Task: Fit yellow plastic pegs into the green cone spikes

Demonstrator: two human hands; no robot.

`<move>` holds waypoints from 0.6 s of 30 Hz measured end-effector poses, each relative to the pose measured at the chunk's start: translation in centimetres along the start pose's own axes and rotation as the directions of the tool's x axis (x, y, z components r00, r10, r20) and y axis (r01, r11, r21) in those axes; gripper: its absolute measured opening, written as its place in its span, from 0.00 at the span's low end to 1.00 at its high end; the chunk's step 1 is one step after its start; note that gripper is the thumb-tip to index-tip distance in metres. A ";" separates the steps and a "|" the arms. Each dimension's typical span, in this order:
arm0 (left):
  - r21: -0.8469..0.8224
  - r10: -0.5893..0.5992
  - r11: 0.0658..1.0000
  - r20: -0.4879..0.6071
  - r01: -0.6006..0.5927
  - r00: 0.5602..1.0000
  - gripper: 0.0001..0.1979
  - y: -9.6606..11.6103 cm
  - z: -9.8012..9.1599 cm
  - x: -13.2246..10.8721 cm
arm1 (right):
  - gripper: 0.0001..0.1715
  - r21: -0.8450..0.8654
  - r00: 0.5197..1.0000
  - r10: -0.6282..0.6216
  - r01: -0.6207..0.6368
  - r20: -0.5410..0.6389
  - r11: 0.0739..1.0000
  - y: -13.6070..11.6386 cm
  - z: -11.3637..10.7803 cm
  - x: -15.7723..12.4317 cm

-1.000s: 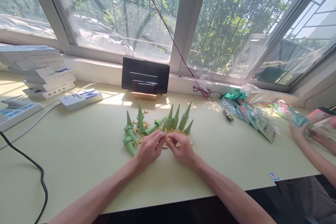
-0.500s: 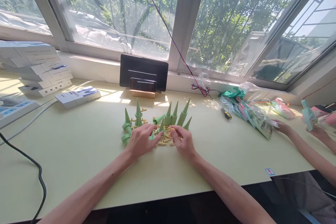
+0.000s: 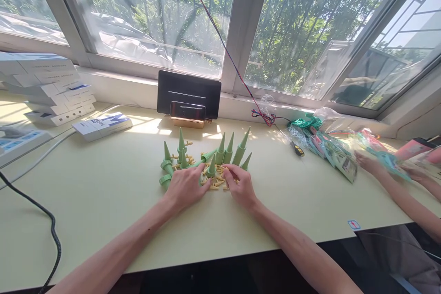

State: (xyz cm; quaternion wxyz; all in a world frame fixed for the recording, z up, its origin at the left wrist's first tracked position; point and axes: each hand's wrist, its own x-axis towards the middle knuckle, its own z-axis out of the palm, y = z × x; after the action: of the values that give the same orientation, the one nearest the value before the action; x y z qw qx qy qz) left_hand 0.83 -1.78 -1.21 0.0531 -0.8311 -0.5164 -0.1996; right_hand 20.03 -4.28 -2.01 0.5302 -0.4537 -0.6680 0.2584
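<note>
My left hand (image 3: 186, 186) rests low over the table with its fingers curled around a green watering spike (image 3: 200, 180), mostly hidden behind them; the thumb lies to the right. My right hand (image 3: 241, 187) pinches a small yellow valve (image 3: 225, 169) between thumb and index finger. Between both hands lies a loose pile of yellow valves (image 3: 215, 183), with one green spike (image 3: 212, 167) upright among them. Several more green spikes (image 3: 228, 149) stand behind my right hand. To the left, further spikes (image 3: 166, 164) are fitted with collars, and some carry yellow valves.
A tablet (image 3: 189, 92) and a phone (image 3: 188, 111) lean on a stand by the window. White boxes (image 3: 55, 87) are stacked left, near a power strip (image 3: 24, 144). Rightward lie a yellow-black tool (image 3: 296, 149), bagged parts (image 3: 330, 151) and a co-worker's hand (image 3: 367, 164).
My left hand has lowered slightly toward me, and its thumb has drawn closer to the fingers. My right hand stays nearly still. The co-worker's hands have shifted, with a teal piece now lower.
</note>
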 end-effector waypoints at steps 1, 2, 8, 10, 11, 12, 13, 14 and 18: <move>0.001 -0.005 1.000 0.019 0.005 1.000 0.15 0.0 -0.1 0.0 | 0.17 -0.003 1.000 0.004 -0.004 0.004 1.000 0.0 0.0 0.0; 0.003 -0.014 1.000 0.039 0.014 0.999 0.15 0.1 -0.2 0.0 | 0.17 -0.006 1.000 0.009 -0.008 0.009 1.000 0.0 0.0 0.0; 0.038 -0.072 0.997 0.131 0.068 0.989 0.17 0.7 -0.9 0.1 | 0.17 0.003 0.999 0.027 -0.027 0.024 1.000 0.0 -0.1 0.0; 0.036 -0.078 0.997 0.143 0.074 0.987 0.17 0.8 -1.1 0.1 | 0.17 0.003 0.999 0.030 -0.030 0.026 1.000 -0.1 0.0 0.0; 0.033 -0.080 0.997 0.148 0.076 0.986 0.17 0.8 -1.1 0.1 | 0.17 0.003 0.999 0.031 -0.031 0.028 1.000 -0.1 0.0 0.0; 0.030 -0.080 0.997 0.151 0.077 0.985 0.17 0.8 -1.2 0.1 | 0.16 0.004 0.999 0.033 -0.033 0.031 0.999 -0.1 0.0 0.0; 0.025 -0.078 0.997 0.153 0.075 0.985 0.18 0.8 -1.2 0.1 | 0.16 0.009 0.999 0.034 -0.034 0.034 0.999 -0.1 0.0 0.0; 0.020 -0.072 0.997 0.153 0.070 0.985 0.18 0.8 -1.2 0.1 | 0.16 0.016 0.999 0.034 -0.035 0.035 0.999 -0.1 0.0 0.0; 0.009 -0.050 0.999 0.149 0.049 0.988 0.19 0.7 -1.1 -0.1 | 0.16 0.056 1.000 0.028 -0.027 -0.015 0.998 0.0 -0.1 0.0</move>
State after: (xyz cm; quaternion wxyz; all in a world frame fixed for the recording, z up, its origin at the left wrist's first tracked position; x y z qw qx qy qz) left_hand 1.07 -2.49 -0.15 0.0118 -0.8305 -0.5399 -0.1368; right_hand 20.17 -4.26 -1.99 0.5443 -0.4498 -0.6501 0.2806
